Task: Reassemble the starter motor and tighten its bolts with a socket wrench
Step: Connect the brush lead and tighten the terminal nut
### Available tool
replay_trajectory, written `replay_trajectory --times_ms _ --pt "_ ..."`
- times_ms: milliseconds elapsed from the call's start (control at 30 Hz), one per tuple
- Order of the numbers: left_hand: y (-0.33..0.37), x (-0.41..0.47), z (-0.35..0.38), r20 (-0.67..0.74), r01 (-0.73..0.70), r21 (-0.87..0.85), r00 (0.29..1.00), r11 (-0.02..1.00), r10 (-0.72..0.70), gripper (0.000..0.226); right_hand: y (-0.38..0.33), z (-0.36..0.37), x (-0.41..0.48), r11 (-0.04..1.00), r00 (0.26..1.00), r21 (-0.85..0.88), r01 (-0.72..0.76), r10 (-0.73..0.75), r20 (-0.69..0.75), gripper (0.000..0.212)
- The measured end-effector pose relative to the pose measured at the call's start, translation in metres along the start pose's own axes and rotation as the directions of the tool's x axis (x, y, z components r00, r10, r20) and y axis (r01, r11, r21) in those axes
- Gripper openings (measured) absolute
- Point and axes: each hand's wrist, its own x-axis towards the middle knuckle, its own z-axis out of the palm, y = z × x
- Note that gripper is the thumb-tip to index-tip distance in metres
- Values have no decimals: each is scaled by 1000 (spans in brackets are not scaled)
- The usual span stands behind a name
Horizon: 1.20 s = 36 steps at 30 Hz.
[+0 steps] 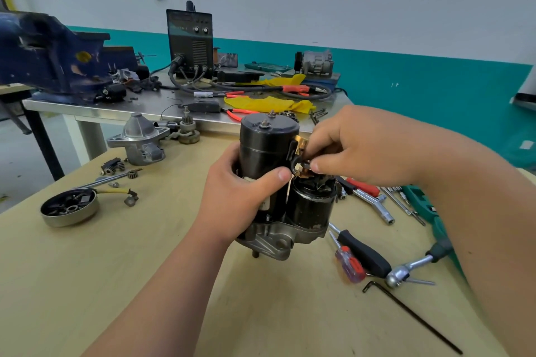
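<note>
**Starter motor steadied upright while the terminal gets finger work**

The starter motor [269,153] stands on end at the middle of the wooden table [145,269], mounting flange down. The left hand [232,197] grips the larger black cylinder, thumb laid across its front and the other fingers curled round behind. This probably keeps the body from turning or tipping.

The right hand [356,145] comes in from the right. Its thumb and fingertips are pinched together on the terminal connection [300,166], just under a brass strap [301,142] between the two cylinders. It looks like a part being started by hand before any tool is used. The socket wrench [406,271] lies untouched near right, beside two screwdrivers [362,258] and a hex key [412,316].

At left, well apart, lie a round brush-holder cap [69,207] and an aluminium nose housing [139,140]. I cannot tell whether they belong to this unit.

The right fingers hide what exactly is pinched, nut or lead end. The left fingers behind the motor are out of sight, and so is the flange's underside.
</note>
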Motion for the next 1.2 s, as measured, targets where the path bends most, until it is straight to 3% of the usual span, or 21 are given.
replay_trajectory --times_ms 133,667,900,1100,1200 --pt "0 -1 -1 6 -3 -6 1000 1000 3 54 2 2 4 998 999 -52 -24 23 -25 11" --pt "-3 4 -6 83 -2 -83 996 997 9 46 -5 -3 4 999 999 -38 4 -3 32 11" --pt "-5 5 -5 103 7 -108 995 994 4 53 -14 -4 9 968 999 -250 28 -16 52 22" --pt "-4 4 -7 107 16 -130 994 991 -2 55 -9 -5 5 998 998 -55 -23 26 52 11" --pt "-4 4 -6 113 11 -134 994 991 4 56 -8 -4 5 997 999 -66 -26 29 36 13"
